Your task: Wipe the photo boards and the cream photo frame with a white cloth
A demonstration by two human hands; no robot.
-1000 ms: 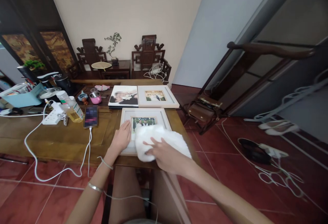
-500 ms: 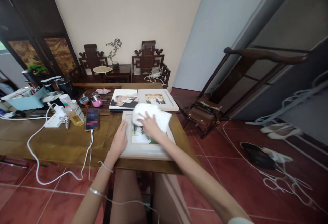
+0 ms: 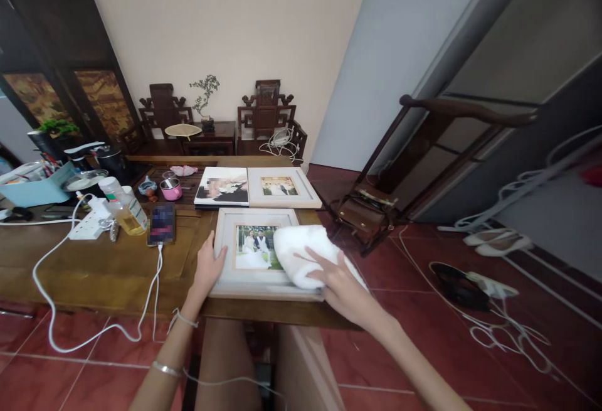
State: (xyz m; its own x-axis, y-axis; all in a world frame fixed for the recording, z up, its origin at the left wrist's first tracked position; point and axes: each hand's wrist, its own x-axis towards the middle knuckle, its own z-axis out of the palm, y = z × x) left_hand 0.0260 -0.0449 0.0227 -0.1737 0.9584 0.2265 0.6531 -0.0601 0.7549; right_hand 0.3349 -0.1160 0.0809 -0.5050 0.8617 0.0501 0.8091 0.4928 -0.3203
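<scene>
A white picture frame (image 3: 224,249) with a photo lies flat at the near edge of the wooden table (image 3: 94,260). My left hand (image 3: 207,265) grips the frame's left edge, fingers curled over it. My right hand (image 3: 339,278) presses flat, fingers spread, on a white cloth (image 3: 301,249) that covers the frame's right side. Behind it lie a second white frame (image 3: 282,186) and a photo print (image 3: 222,186) side by side.
A phone (image 3: 162,224) on a white cable, a bottle (image 3: 123,211), a power strip (image 3: 88,225) and a pink cup (image 3: 171,189) stand on the table's left part. A dark wooden rack (image 3: 423,147) and cables (image 3: 498,323) occupy the red tiled floor to the right.
My right hand has dragged the cloth from the frame's upper middle down to its right side, uncovering the photo. My left hand has shifted slightly along the left edge.
</scene>
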